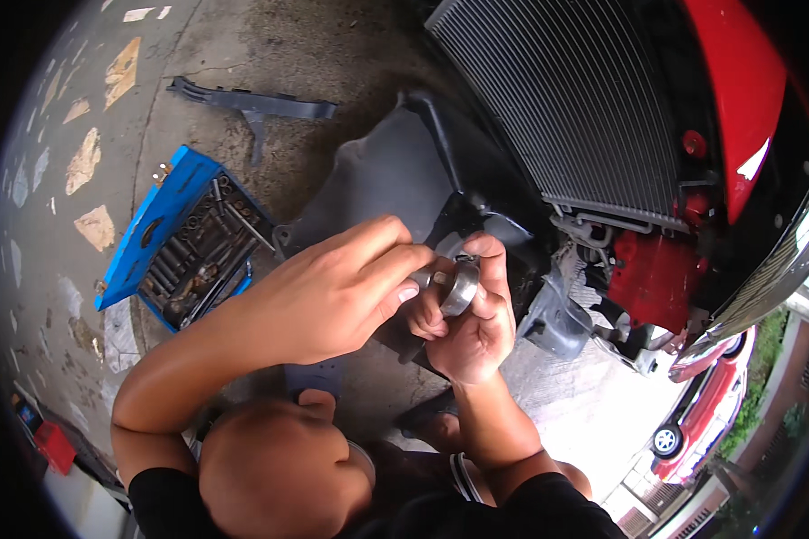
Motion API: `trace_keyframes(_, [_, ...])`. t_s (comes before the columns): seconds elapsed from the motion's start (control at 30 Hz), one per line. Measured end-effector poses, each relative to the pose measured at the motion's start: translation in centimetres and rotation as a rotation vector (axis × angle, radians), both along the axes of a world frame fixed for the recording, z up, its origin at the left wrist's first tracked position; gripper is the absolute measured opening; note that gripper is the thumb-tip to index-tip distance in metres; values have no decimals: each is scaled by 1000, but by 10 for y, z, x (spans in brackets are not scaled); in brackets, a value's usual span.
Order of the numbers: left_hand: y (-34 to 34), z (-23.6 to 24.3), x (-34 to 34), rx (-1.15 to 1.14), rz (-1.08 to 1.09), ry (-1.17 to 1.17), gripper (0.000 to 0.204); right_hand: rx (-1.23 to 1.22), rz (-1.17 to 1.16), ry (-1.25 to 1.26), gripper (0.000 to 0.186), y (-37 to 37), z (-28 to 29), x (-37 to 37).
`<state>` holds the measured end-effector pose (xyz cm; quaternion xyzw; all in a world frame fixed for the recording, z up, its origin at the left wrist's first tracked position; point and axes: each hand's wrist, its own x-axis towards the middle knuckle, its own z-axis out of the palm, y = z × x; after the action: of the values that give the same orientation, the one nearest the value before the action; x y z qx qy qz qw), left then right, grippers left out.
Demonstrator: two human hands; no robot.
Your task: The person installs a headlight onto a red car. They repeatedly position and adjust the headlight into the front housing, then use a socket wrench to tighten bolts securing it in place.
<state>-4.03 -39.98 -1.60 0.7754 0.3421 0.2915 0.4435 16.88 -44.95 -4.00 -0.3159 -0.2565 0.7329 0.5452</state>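
Note:
My right hand [478, 328] is closed around a shiny metal ring band, which looks like a hose clamp [461, 289], and its thumb and fingers press on the band's rim. My left hand [337, 286] comes in from the left with its fingertips pinched on a small grey metal piece [438, 275] beside the band. That piece is partly covered by fingers, so its exact kind is unclear. Both hands meet above a large dark plastic panel [368, 180] lying on the ground.
An open blue toolbox [166, 211] full of sockets [175, 260] lies at left. Behind it rests a dark plastic bracket [270, 103]. To the right are a finned radiator [566, 99] and a red car body panel [742, 90]. A red car [706, 409] stands farther off.

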Motion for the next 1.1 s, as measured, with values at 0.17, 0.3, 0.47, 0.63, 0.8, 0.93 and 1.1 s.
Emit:
trace_keyframes(0.17, [6,-13,18,300,81,-13,35,-92,10,26,46,0,7,5])
trace_keyframes(0.3, [9,-8,30,563,55,16,34,-150,133,320,43,2,-1,18])
trace_keyframes(0.47, [23,4,62,343,99,-473,38,-286,-248,-54,49,23,19,13])
trace_keyframes(0.63, [60,5,120,119,131,-634,32,-232,-386,-23,64,29,34,38])
trace_keyframes(0.8, [85,40,158,-310,-155,-550,28,-147,-374,297,46,40,55,81])
trace_keyframes(0.93, [85,50,170,-409,-180,-566,24,-140,-543,293,45,43,63,94])
trace_keyframes(1.1, [91,55,169,-353,-99,-581,25,-62,-428,332,49,52,63,108])
